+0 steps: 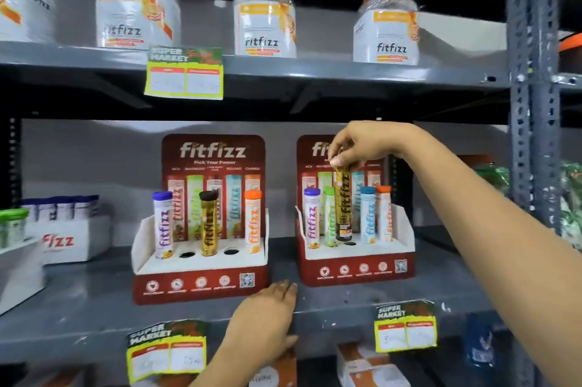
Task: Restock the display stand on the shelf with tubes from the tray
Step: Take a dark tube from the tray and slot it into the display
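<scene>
1. The right hand is reaching over the right display stand on the grey shelf, its fingertips pinching the top of a gold tube with dark "fitfizz" lettering running up its side.
2. The gold tube is hanging upright in the middle of the stand's row, its lower end sitting just above, or barely at, the dark hole in the white tier; which of the two I cannot tell.
3. Four other tubes are standing in this stand: a purple-capped tube at the far left, a green-capped tube beside it, then, past the gold one, a blue-capped tube and an orange-capped tube.
4. The left display stand is sitting just beside the right one, carrying the same red "fitfizz" backboard. It is holding a purple-capped white tube, a dark-capped gold tube and an orange tube, with two holes showing open between them.
5. The left hand is lying palm down on the front edge of the shelf, fingers together and flat, holding nothing, its fingertips close to the corner of the left stand.
6. Clear jars with orange lids are lining the upper shelf, and yellow-bordered price tags are hanging from the shelf edges.
</scene>
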A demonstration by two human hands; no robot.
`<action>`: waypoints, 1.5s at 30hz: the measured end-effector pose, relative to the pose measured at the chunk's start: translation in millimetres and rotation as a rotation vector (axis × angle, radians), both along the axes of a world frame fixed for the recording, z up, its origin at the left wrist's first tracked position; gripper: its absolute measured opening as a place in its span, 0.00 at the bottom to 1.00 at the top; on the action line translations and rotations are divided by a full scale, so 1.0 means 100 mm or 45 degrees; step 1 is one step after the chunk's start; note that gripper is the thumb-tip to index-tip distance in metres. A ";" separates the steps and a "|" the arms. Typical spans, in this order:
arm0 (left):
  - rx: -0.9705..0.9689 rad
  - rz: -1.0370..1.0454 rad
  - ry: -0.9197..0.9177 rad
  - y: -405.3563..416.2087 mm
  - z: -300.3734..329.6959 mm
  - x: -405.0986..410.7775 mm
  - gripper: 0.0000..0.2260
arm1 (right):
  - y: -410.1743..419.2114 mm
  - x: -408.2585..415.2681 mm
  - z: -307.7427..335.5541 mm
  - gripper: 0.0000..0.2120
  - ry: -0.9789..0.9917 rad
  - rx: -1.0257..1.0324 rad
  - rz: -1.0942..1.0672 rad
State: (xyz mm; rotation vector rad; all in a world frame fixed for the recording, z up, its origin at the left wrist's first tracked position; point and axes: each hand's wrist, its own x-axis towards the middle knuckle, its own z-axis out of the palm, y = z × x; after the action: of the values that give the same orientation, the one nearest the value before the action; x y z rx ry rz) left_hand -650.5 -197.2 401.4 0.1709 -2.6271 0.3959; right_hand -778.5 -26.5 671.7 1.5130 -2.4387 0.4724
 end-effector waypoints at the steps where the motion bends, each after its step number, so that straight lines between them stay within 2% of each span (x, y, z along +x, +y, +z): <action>1: 0.001 0.034 0.016 0.01 -0.02 -0.02 0.37 | 0.02 -0.09 0.00 0.12 -0.007 0.012 -0.040; 4: -0.041 0.002 0.102 0.01 -0.08 0.00 0.40 | 0.02 -0.29 0.00 0.12 -0.035 0.054 -0.124; 7: -0.070 -0.053 0.128 0.04 -0.07 0.03 0.40 | -0.03 -0.41 -0.06 0.14 0.073 0.123 -0.180; 9: -0.069 -0.023 0.145 0.05 -0.08 0.01 0.39 | -0.08 -0.48 -0.12 0.15 0.134 0.155 -0.197; 14: -0.024 0.041 0.171 0.06 -0.10 0.01 0.37 | -0.20 -0.68 -0.30 0.13 0.085 0.158 -0.189; 23: -0.025 0.057 0.163 0.05 -0.10 0.02 0.37 | -0.19 -0.81 -0.31 0.17 0.121 0.155 -0.266; 30: -0.035 0.056 0.189 0.05 -0.11 0.02 0.36 | -0.13 -0.74 -0.23 0.13 0.105 0.189 -0.191; 40: -0.024 0.038 0.175 0.05 -0.11 0.03 0.35 | -0.18 -0.83 -0.26 0.16 0.176 0.206 -0.320; 45: -0.031 0.035 0.157 0.04 -0.11 0.04 0.35 | -0.24 -0.81 -0.28 0.16 0.130 0.180 -0.274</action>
State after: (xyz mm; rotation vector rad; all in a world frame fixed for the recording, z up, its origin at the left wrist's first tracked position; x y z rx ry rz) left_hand -647.0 -192.7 389.9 0.2165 -2.4999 0.4133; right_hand -859.4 -50.2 644.2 1.2693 -2.5605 0.1802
